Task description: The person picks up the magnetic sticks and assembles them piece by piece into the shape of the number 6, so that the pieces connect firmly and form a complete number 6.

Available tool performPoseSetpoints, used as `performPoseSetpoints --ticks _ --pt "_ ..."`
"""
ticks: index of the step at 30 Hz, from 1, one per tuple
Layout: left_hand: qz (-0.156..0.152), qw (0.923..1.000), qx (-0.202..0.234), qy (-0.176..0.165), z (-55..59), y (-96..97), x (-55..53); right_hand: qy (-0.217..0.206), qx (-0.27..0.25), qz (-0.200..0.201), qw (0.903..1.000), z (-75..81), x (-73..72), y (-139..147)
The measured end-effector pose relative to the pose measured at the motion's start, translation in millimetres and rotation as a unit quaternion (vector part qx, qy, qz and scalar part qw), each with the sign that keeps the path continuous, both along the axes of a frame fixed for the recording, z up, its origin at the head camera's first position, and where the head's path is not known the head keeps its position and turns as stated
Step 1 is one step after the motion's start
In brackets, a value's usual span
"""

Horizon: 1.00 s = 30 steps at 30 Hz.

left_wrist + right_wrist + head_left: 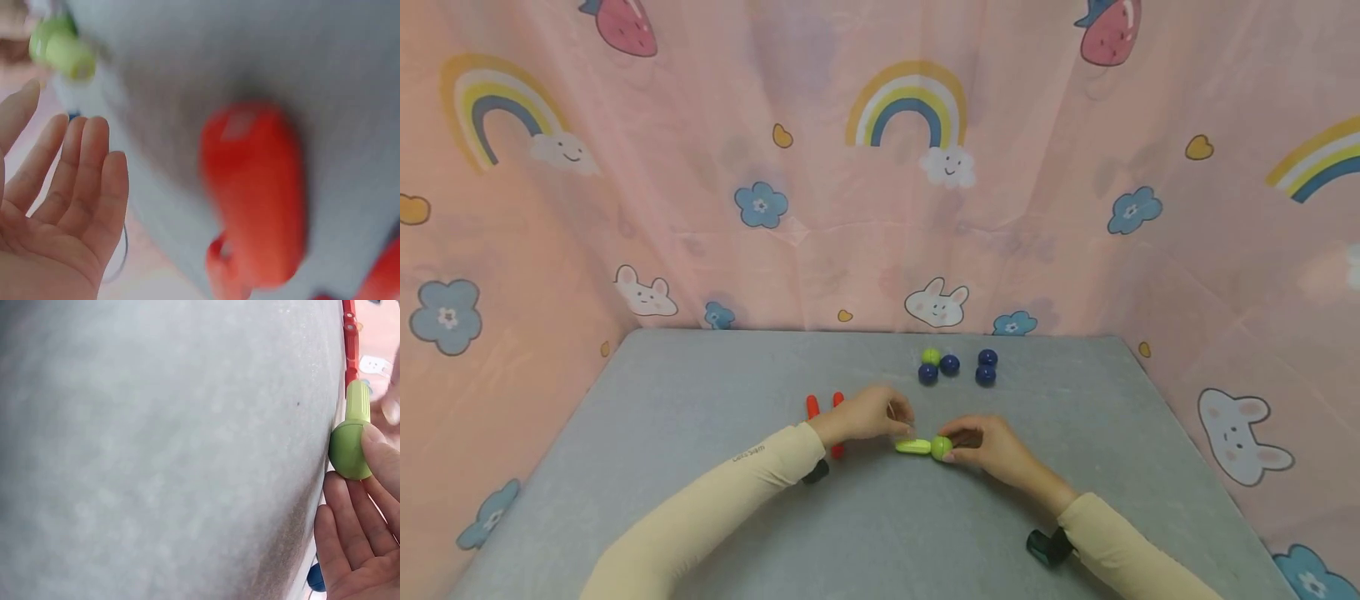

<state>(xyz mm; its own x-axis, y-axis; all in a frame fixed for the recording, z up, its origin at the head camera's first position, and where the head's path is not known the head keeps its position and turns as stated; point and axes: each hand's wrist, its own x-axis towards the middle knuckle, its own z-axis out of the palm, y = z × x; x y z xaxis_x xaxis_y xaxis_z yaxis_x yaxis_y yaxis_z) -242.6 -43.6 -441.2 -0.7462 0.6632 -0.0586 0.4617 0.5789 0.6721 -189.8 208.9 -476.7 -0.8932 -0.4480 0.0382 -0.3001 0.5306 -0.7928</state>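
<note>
Two cream sleeves (pixel 700 508) come in from the bottom of the head view, each with a dark gadget (pixel 1048 547) at the wrist. So the right hand (pixel 996 450) has a green ball (pixel 941 448) pinched between thumb and fingers, just above the grey counter (pixel 700 375) or resting on it, can't really tell which. Sticking out of its left side is a lighter green stick (pixel 913 447), one end touching the ball. Left hand (pixel 868 414) is right by the other end of that stick, but its fingers are loose and spread from the thumb, nothing in them as far as the left wrist view shows. Couple of red sticks (pixel 812 406) lie side by side near the left wrist, partly hidden behind the arm; up close they're pretty blurry. Farther back there's another green ball (pixel 931 357) bunched with two blue balls (pixel 928 373), and two more blue ones (pixel 987 376) sit just to the right. Pink cloth (pixel 820 275) with rainbows and bunnies hangs behind everything.
</note>
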Motion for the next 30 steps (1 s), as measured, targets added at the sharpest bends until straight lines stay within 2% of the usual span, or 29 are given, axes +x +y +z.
performPoseSetpoints --ticks 4,8,13,21,30 --pt "0.031 0.9993 0.021 0.001 6.9 0.0 -26.1 -0.007 0.003 -0.002 1.0 -0.4 0.7 0.8" --pt "0.065 0.9968 0.046 0.01 6.1 2.9 -52.2 -0.007 0.005 -0.002 1.0 0.3 1.4 1.8" --pt "0.09 0.9922 0.087 0.002 5.4 12.7 -75.0 -0.003 0.008 -0.004 1.0 0.5 1.6 1.8" --pt "0.112 0.9889 0.097 -0.007 -5.0 33.5 -97.1 -0.002 0.015 -0.004 0.9999 0.8 0.0 -0.6" --pt "0.131 0.9841 0.109 -0.049 -10.4 47.3 -106.4 -0.011 0.008 -0.01 0.9999 0.7 1.1 1.5"
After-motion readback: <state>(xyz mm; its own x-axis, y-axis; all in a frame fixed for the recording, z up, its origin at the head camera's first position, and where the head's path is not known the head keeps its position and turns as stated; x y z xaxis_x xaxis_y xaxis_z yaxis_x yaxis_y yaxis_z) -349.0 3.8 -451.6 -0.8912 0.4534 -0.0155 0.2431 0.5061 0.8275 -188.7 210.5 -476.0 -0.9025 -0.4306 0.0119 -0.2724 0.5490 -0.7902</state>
